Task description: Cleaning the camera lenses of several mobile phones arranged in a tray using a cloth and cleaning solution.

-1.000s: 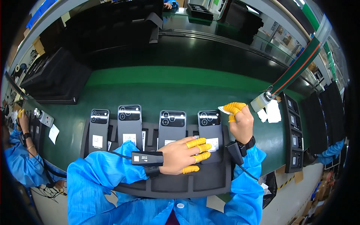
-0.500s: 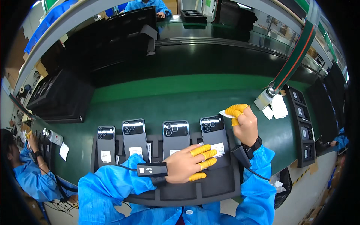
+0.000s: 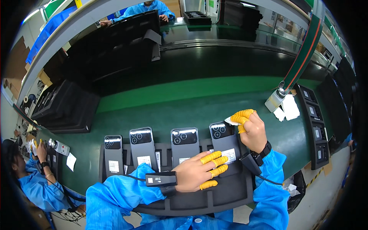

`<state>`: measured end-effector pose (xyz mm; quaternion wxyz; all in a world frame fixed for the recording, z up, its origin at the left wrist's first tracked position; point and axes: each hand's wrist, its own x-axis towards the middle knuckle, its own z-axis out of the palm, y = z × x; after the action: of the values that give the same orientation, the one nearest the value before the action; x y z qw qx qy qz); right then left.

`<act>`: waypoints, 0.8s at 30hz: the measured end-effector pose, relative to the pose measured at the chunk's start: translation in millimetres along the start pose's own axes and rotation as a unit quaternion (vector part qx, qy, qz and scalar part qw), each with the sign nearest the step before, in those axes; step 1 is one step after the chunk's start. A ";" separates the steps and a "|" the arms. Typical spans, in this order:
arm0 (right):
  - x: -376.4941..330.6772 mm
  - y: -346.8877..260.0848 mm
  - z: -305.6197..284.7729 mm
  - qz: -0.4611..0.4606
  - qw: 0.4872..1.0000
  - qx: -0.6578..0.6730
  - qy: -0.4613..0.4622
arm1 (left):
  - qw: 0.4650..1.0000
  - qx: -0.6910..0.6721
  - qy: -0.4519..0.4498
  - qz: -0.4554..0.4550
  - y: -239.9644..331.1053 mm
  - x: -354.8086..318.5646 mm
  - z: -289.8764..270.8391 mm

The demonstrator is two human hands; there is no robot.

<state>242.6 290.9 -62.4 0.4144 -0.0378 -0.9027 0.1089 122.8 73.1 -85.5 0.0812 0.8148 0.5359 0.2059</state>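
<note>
My left hand, with yellow finger cots, lies with its fingers spread over the lower part of the rightmost dark grey phone. Its fingertips are beside the white label on the phone's back. Folded into a pinch, my right hand grips a small white wipe at that phone's upper right corner, next to the camera block. Yellow cots cover several of its fingers too. More phones, such as the one in the middle, lie camera side up in a row on a black compartment tray.
Beyond the tray stand a dispenser bottle and white wipes. A black tray lies at the right edge, stacked trays at the left. A green strap hangs on the right. Co-workers sit at left and across.
The whole view has shifted slightly, moving things right and down. My hands keep their places on the phone. The co-worker across now shows a second hand at the stacked black trays.
</note>
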 end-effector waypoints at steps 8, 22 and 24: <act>-4.5 -2.8 -3.5 -0.007 1.000 -0.001 -0.003 | 1.000 0.002 0.019 0.002 8.2 1.5 1.1; 4.9 3.1 -0.5 -0.008 0.998 -0.063 -0.008 | 1.000 0.001 0.026 -0.010 -0.9 -1.3 -6.8; 7.1 -7.3 3.8 -0.008 0.998 -0.062 -0.018 | 0.999 -0.009 0.032 -0.003 -2.4 -3.3 -3.7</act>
<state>235.2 284.3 -58.0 0.3955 -0.0541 -0.9155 0.0503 118.1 70.7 -83.9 0.0722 0.8054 0.5386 0.2365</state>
